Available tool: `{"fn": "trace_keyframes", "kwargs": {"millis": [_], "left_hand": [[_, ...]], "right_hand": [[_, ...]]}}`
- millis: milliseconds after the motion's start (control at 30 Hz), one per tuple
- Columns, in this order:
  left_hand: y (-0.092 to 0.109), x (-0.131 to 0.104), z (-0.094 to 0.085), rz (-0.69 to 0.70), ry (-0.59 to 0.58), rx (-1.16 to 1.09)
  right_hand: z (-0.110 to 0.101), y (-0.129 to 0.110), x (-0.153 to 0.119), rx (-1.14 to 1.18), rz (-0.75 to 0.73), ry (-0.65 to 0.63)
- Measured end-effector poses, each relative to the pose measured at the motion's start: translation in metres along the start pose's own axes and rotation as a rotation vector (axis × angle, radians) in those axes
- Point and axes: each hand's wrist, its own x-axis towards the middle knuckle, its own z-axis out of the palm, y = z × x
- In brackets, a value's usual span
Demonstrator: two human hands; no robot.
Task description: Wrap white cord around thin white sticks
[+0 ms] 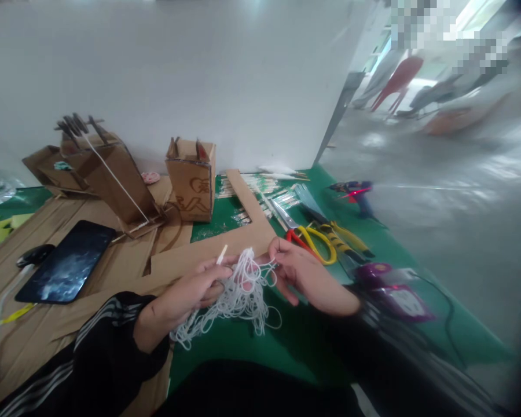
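A loose, tangled bundle of thin white string (247,295) hangs between my hands over the green table. My left hand (204,284) is closed around part of the bundle and a short pale wooden stick (222,255), whose tip pokes up past the thumb with string wound at its base. On the other side, my right hand (297,272) pinches strands of the string between thumb and fingertips, the other fingers curled below. Just beyond the right hand lie scissors (315,243) with red and yellow handles.
Cardboard boxes (191,185) stand along the wall, one strung with white cord (117,179). A dark tablet (67,263) lies left on cardboard. Pliers (342,237), a glue gun (353,194), purple-labelled rolls (393,295) and bundled sticks (260,188) occupy the right and back of the green table (417,266).
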Motion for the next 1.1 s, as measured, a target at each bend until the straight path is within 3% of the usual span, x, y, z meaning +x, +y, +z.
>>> {"fn": "trace_keyframes", "kwargs": {"millis": [267, 633, 900, 1100], "left_hand": [[0.000, -0.001, -0.001, -0.007, -0.001, 0.014], [0.000, 0.001, 0.002, 0.016, -0.025, 0.080], [-0.001, -0.002, 0.005, 0.026, 0.050, 0.101], [0.000, -0.004, 0.008, 0.044, 0.043, 0.056]], "right_hand": [[0.002, -0.003, 0.000, 0.099, 0.004, -0.049], [0.009, -0.008, -0.004, -0.037, -0.035, 0.106], [0.009, -0.009, -0.003, -0.042, -0.051, 0.119], [0.010, -0.009, -0.003, -0.053, -0.049, 0.118]]}}
